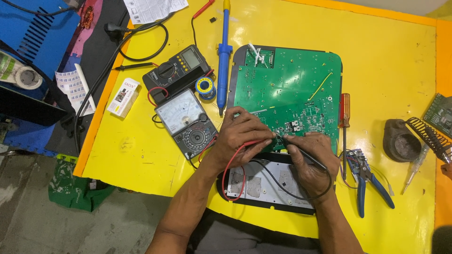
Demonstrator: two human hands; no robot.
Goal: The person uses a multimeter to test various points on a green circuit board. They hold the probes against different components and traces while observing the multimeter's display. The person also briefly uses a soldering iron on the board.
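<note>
1. Left hand [242, 134] closed on red test probe [263, 141]; right hand [310, 155] closed on black test probe [301, 151]. Both tips meet at the near edge of the green circuit board [287, 84], close together.
2. Board lying on the dark housing tray [263, 188], mid-table, component side up, just right of the analog multimeter [186, 122].
3. Risk: tips so near each other, a small slip likely bridging neighbouring solder pads; cause, dense parts under the probes and no rest for the wrists.
4. Risk: red lead [230, 174] and black lead [282, 186] looping across the tray; a snag possibly tugging a probe off its point.
5. Risk: meter off to the left, so eyes leave the tips to read the needle; drift probable.
6. Board not clamped, as far as visible; pressing hard could shift it.
7. Screwdriver [345, 117] and blue-handled pliers [367, 181] just beside the right wrist; a bump could roll metal onto the board.
</note>
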